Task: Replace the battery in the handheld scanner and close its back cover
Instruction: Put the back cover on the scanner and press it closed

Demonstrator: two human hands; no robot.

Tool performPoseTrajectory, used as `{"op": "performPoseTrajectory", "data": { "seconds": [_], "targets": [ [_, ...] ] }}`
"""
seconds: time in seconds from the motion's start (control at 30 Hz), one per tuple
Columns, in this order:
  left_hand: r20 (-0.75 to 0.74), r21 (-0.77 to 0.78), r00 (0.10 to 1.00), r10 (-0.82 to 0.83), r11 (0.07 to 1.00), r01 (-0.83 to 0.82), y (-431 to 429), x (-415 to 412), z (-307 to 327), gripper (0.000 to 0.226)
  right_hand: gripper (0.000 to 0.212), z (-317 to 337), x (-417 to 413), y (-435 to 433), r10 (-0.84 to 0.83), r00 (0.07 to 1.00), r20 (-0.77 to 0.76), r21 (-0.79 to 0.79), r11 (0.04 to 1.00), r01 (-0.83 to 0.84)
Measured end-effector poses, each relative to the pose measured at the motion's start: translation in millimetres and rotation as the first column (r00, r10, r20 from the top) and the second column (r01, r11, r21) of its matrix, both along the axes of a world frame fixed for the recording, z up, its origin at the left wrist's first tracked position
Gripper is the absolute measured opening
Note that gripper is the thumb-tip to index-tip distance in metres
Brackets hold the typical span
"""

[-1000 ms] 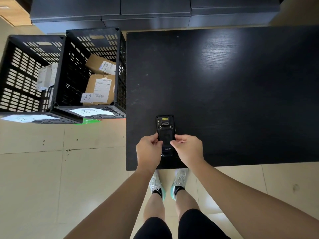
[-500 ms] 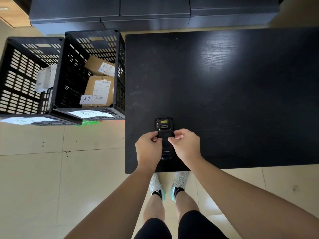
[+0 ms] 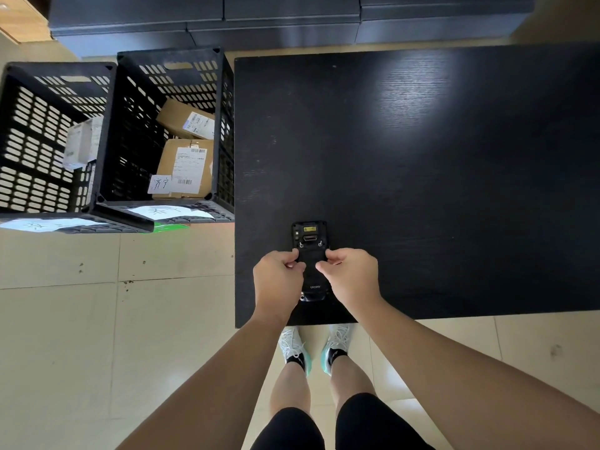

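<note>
The handheld scanner [image 3: 310,254] lies back-up near the front left corner of the black table [image 3: 422,173], its long axis running away from the person with the scan window at the far end. Its middle is hidden under both hands, so the back cover's seating cannot be made out. The left hand [image 3: 279,277] and right hand [image 3: 352,276] pinch its sides, thumbs pressed on the back.

This looks like a parcel-sorting or stockroom space. Black plastic crates [image 3: 168,131] hold labelled cardboard parcels [image 3: 185,168]. They stand on a tiled floor [image 3: 81,336] beside a black surface [image 3: 422,190].
</note>
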State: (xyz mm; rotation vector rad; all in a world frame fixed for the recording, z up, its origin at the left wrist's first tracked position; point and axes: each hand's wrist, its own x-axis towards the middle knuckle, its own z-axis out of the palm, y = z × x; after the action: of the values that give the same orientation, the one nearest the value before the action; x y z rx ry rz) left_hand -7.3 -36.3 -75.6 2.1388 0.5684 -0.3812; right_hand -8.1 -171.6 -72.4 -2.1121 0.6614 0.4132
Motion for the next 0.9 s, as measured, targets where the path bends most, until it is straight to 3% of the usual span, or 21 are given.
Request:
{"op": "performPoseTrajectory", "data": {
  "seconds": [0.27, 0.37, 0.57, 0.67, 0.77, 0.9],
  "targets": [
    [0.027, 0.026, 1.0, -0.012, 1.0, 0.011, -2, -3, -3, 0.026, 0.023, -1, -6, 5, 0.036, 0.988, 0.15, -0.063, 0.998, -0.027],
    [0.036, 0.037, 0.999, -0.033, 0.999, 0.032, -1, -2, -1, 0.026, 0.022, -2, -14, 9, 0.144, 0.965, 0.219, -0.084, 0.988, -0.129],
    [0.167, 0.169, 0.937, -0.306, 0.946, 0.278, 16, 13, 7, 0.016, 0.044, -2, -18, 5, 0.238, 0.964, 0.12, -0.102, 0.969, -0.227],
    [0.178, 0.203, 0.804, -0.567, 0.821, 0.534, 31, 38, 15, 0.012, 0.043, -1, -14, 5, 0.287, 0.953, 0.1, -0.142, 0.952, -0.272],
    [0.112, 0.26, 0.599, -0.793, 0.605, 0.753, 40, 67, 22, 0.011, 0.043, -2, -10, 3, 0.31, 0.947, 0.079, -0.152, 0.943, -0.296],
    [0.0, 0.334, 0.327, -0.945, 0.308, 0.891, 40, 89, 25, 0.009, 0.045, -3, -10, 2, 0.323, 0.943, 0.081, -0.157, 0.938, -0.308]
  ]
}}
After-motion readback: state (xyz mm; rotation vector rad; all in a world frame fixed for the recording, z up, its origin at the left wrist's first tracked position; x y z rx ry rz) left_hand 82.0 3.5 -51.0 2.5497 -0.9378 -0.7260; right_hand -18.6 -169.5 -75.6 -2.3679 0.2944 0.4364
